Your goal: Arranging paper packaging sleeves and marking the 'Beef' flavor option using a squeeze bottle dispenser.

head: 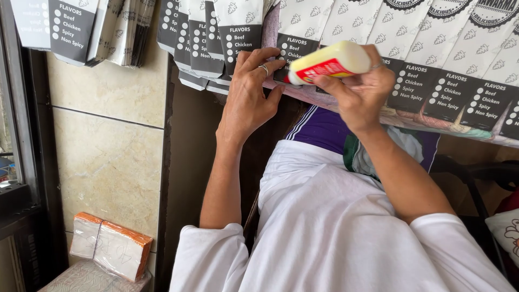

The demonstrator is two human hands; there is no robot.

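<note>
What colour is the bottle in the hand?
The bottle in the right hand is pale cream-yellow with a red label, shown in the head view.

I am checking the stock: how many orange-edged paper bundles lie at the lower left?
2: the left bundle by the wall, the right bundle touching it. More may be hidden beyond the frame.

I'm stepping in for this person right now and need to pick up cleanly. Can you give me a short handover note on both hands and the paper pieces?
Right hand: grip closed around a white squeeze bottle with a red label, nozzle tipped down-left onto a paper piece.
Left hand: open, fingers spread, pressing that same paper piece flat.
Row of printed paper pieces overlaps along the board edge, to the right; another batch lies to the left.
Done: pieces laid out.
Left: cannot tell how many are already treated.
</note>
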